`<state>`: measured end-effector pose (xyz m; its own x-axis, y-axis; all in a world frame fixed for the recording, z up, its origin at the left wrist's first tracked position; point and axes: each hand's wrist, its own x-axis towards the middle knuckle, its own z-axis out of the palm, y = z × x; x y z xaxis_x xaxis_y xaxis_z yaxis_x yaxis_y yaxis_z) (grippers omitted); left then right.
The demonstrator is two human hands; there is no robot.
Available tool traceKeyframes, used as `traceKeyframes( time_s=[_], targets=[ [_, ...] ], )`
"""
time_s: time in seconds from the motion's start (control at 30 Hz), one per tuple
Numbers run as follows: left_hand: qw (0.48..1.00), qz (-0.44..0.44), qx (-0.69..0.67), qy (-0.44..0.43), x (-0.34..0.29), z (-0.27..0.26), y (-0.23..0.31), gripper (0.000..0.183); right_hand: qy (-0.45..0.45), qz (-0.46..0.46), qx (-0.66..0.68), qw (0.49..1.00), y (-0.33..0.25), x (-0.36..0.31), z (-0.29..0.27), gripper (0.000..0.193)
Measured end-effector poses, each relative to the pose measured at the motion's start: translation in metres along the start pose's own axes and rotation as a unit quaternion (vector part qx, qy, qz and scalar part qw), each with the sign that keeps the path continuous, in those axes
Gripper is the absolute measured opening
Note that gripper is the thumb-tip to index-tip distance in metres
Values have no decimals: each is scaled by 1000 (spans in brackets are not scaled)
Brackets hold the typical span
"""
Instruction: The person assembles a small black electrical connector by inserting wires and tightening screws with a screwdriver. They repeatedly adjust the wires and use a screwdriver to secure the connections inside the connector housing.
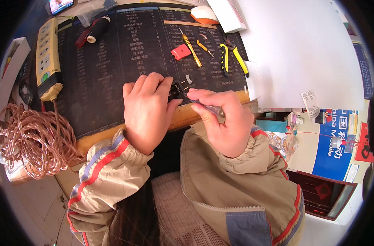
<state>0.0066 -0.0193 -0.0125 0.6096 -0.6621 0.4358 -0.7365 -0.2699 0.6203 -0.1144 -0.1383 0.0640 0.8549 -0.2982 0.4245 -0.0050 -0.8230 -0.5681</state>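
Observation:
At the near edge of the dark desk mat, my left hand (147,111) is closed on a small black plastic piece (178,87) with metal parts inside; its exact kind is hard to make out. From the right, my right hand (227,115) grips the clear handle of a slim tool (214,109), which looks like a screwdriver. Its tip meets or nearly meets the black piece; fingers hide the contact. Beyond the piece lies a small pale part (189,79). Farther off are a yellow screwdriver (190,49), a red piece (181,52) and yellow-and-black-handled pliers (234,57).
A yellow power strip (48,57) and a coil of brown cable (35,141) lie at the left. Black-and-red tools (94,32) rest on the printed mat (109,69). A white box (227,16) and an orange-and-white object (204,15) stand at the back.

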Motion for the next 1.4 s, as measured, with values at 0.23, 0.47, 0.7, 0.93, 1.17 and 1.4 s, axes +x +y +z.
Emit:
traceKeyframes(
  time_s=[0.23, 0.47, 0.7, 0.93, 1.17, 1.4],
  targets=[
    [1000, 0, -7, 1, 2, 0, -1, 50, -31, 99, 219, 970, 1, 22, -33, 16],
    [1000, -7, -5, -20, 2, -2, -1, 50, -189, 67, 153, 968, 19, 47, -41, 13],
    [1000, -7, -3, -29, 3, -6, 1, 50, -194, 44, 180, 963, 30, 53, -38, 12],
    [999, -6, 4, -34, 5, -7, 1, 51, -224, 54, 172, 958, 28, 56, -42, 13],
    [999, -10, 4, -37, 5, -8, 2, 52, -234, 41, 166, 957, 32, 59, -42, 15],
    [999, -9, 10, -40, 5, -8, 3, 52, -270, 15, 103, 957, 30, 68, -39, 13]
  ],
)
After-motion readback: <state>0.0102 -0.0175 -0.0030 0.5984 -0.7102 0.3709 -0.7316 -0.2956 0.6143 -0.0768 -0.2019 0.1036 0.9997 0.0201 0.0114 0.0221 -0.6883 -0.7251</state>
